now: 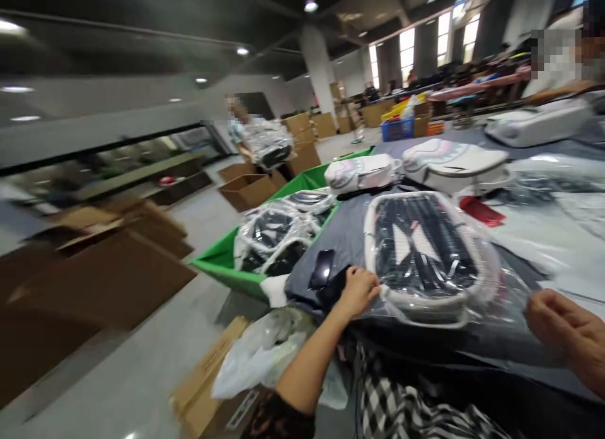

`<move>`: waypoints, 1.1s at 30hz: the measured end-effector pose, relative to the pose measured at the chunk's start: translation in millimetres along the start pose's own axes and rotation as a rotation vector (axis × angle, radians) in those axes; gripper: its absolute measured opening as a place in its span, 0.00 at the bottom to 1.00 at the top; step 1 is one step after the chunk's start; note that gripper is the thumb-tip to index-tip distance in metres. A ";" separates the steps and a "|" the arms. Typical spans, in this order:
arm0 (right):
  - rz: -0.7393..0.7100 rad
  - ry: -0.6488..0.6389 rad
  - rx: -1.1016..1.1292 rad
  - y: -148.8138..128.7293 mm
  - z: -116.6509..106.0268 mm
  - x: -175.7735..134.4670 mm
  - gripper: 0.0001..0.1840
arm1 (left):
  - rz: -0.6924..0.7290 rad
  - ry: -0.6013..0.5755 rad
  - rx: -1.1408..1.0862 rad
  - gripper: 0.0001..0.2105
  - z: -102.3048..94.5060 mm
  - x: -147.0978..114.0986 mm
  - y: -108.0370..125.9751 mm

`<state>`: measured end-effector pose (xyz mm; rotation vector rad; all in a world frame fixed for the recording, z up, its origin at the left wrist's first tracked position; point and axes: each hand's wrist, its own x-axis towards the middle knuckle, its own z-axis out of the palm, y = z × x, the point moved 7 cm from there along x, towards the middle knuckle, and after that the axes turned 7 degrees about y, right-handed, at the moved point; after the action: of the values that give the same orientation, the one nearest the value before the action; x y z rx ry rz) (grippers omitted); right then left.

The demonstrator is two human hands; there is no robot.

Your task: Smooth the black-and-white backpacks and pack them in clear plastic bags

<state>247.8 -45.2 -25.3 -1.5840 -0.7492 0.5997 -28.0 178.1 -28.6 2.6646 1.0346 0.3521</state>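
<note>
A white backpack [466, 303] lies back side up on the grey-covered table, its dark padded back and straps showing through a clear plastic bag [513, 294]. At the bag's near left corner, my left hand [360, 290] is closed on the plastic. My right hand [564, 325] is closed too, pinching the bag's loose end to the right of the backpack. A dark phone [323, 269] rests on the table just left of my left hand.
A green-sided bin [227, 269] with bagged backpacks stands left of the table. Unbagged white backpacks [454, 162] and a red packet [482, 211] lie farther back. Cardboard boxes [118, 281] are on the floor. A person [243, 127] carries a bagged bundle; another is at far right.
</note>
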 end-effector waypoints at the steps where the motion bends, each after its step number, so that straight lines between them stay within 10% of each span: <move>1: -0.110 -0.210 -0.109 -19.0 42.3 9.8 0.30 | -0.011 -0.007 0.000 0.05 1.7 2.6 -4.2; 6: -0.599 -0.824 -0.741 -46.7 208.5 38.1 0.19 | -0.022 -0.013 -0.012 0.06 10.8 8.3 -11.5; 11: -0.724 -0.880 -1.022 -25.8 262.0 77.1 0.12 | 0.001 -0.016 -0.011 0.07 14.0 11.2 -9.6; 25: -1.344 -0.690 -0.961 14.1 223.1 4.5 0.30 | -0.022 0.012 -0.146 0.06 16.5 8.5 -13.7; 29: -1.301 -0.701 -0.902 1.9 212.0 0.7 0.25 | -0.071 -0.018 -0.247 0.04 5.9 17.0 -22.8; 33: -0.985 -0.354 -0.559 -26.1 121.1 6.4 0.20 | -0.278 0.109 -0.411 0.13 -10.3 32.3 -57.6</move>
<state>158.6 40.5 -16.6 -1.3548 -1.9204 -0.0910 -43.8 242.9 -33.4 2.1283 1.1965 0.5847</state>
